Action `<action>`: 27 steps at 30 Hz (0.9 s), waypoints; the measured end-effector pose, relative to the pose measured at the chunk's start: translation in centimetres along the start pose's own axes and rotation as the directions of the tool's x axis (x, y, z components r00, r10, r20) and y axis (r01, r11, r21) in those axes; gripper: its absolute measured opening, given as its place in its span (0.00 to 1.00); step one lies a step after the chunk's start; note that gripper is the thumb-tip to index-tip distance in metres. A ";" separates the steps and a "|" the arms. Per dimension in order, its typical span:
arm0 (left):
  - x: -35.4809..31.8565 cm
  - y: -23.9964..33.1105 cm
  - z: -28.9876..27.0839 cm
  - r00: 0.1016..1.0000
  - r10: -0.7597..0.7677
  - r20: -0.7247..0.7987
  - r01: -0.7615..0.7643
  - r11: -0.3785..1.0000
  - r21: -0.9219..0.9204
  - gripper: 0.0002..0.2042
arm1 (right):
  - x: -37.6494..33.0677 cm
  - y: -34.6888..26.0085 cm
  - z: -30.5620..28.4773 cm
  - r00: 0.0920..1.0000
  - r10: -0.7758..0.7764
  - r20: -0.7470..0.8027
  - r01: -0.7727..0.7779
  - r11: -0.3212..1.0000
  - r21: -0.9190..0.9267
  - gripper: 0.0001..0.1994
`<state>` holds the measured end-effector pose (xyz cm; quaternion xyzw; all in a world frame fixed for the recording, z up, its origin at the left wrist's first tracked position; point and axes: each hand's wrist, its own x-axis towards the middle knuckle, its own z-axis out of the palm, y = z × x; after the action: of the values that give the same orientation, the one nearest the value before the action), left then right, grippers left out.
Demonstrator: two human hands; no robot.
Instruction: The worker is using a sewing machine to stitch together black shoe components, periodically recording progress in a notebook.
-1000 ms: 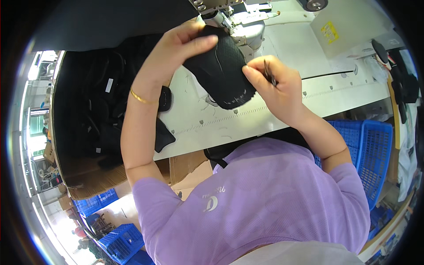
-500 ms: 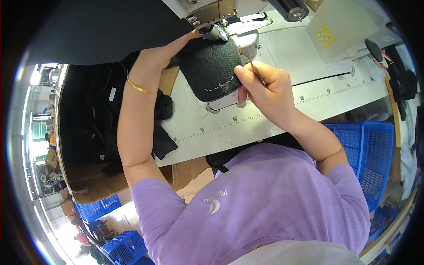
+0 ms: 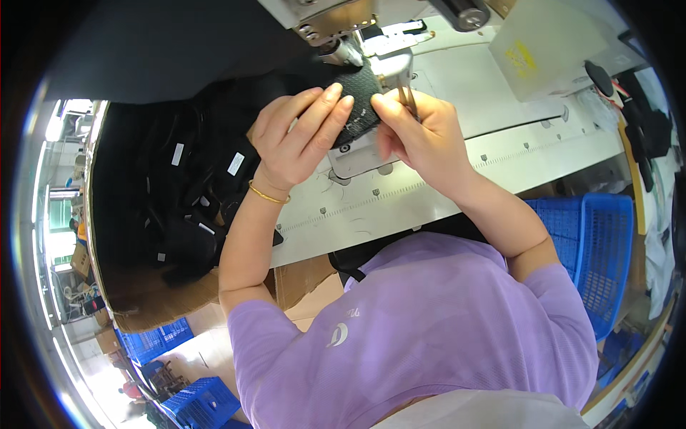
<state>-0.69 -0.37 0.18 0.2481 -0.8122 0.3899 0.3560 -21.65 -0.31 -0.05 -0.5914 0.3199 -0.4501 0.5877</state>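
Observation:
Under the sewing machine's head [image 3: 339, 21] lies a black textured fabric piece [image 3: 357, 86], with light stitches near its lower edge. My left hand [image 3: 296, 136] bears on its left side, fingers stretched over it; the thumb is hidden and the hand seems to grip it. At the opposite edge, my right hand [image 3: 425, 136] pinches the piece between thumb and fingers. Two thin metal prongs, apparently tweezers [image 3: 409, 106], stick up out of that same hand. The presser foot [image 3: 346, 53] sits at the far end of the piece.
A white machine table [image 3: 471, 168] with a printed ruler scale spreads around the work. Black pieces fill a cardboard box [image 3: 157, 318] at left. Blue crates [image 3: 604, 264] stand at right, with another crate [image 3: 200, 400] on the floor. A pale box-shaped housing [image 3: 550, 50] stands far right.
My left hand has come from beside the machine head toward me, onto the fabric piece. Less of the piece shows now. My right hand stays at its edge with the tweezers.

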 end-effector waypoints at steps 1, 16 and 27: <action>0.0 -0.1 0.2 1.000 -0.008 0.011 0.008 0.999 0.033 0.14 | 0.3 0.2 0.0 1.000 0.004 -0.010 -0.004 1.000 -0.004 0.19; 0.3 0.4 1.4 0.990 -0.140 0.020 0.135 0.977 0.162 0.18 | 1.3 -0.2 0.6 0.995 -0.070 -0.073 0.075 0.995 0.067 0.16; 3.2 2.7 0.5 0.986 -0.150 0.071 0.127 0.956 0.265 0.13 | 1.5 0.2 0.2 0.998 -0.031 -0.052 0.041 0.981 0.189 0.15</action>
<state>-4.75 0.41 1.22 0.3662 -0.7501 0.4553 0.3099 -20.88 -1.60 0.02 -0.5271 0.2790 -0.5034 0.6252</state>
